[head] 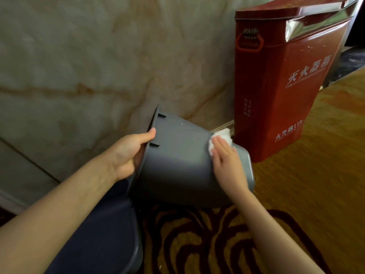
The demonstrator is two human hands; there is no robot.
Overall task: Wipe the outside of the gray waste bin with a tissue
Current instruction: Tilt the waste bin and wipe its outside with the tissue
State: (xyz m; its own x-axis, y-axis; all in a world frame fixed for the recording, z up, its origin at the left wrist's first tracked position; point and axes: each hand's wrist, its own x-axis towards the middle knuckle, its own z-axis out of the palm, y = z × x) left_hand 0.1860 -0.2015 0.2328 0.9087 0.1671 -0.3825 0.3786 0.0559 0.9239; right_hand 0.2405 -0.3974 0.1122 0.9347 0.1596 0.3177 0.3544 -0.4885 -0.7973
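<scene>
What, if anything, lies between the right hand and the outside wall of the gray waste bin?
Only the white tissue, pressed flat under the right hand against the gray waste bin near its base. Nothing else intervenes. The left hand grips the rim directly.

tissue (220,142) mostly under hand, bin mouth (152,123) unseen
</scene>
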